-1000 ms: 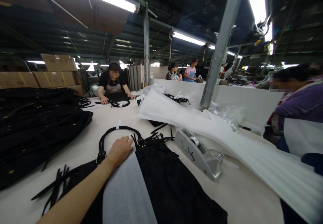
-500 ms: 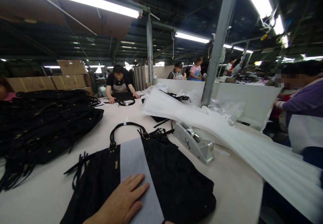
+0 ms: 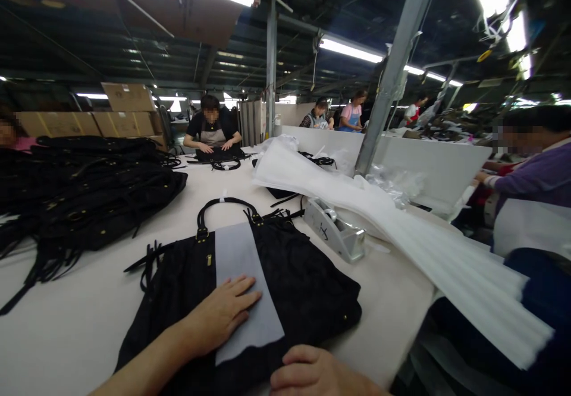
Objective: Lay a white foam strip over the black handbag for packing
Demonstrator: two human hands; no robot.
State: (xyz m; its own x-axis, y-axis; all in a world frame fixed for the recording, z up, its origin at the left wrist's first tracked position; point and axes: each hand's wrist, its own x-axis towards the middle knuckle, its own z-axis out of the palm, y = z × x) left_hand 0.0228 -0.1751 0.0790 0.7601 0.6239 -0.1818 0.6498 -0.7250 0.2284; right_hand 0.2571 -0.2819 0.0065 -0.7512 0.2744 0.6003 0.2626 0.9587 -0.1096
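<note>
A black handbag (image 3: pixel 307 277) lies flat on the table, its looped handles pointing away from me. Across its middle runs a grey-white sheet (image 3: pixel 263 319) with an uneven near edge. My left hand (image 3: pixel 223 310) rests flat on that sheet, fingers stretched out. At the bag's near edge, low in the view, is my right hand (image 3: pixel 316 375), its fingers curled together at the bag's bottom; the fingertips are partly hidden. Just beyond the bag's right side stands a grey tape dispenser (image 3: pixel 334 229).
A heap of black bags (image 3: pixel 89 194) covers the table's left side. White foam sheets (image 3: pixel 379 211) spread from the back over the right edge. A metal post (image 3: pixel 397 75) rises behind them. Across the table a co-worker (image 3: pixel 214 128) handles another black bag; a person in purple (image 3: pixel 535 170) is at right.
My right hand has come further into view at the bag's near edge. The left hand stays on the sheet. The view has shifted, and the co-worker's hands have moved closer together.
</note>
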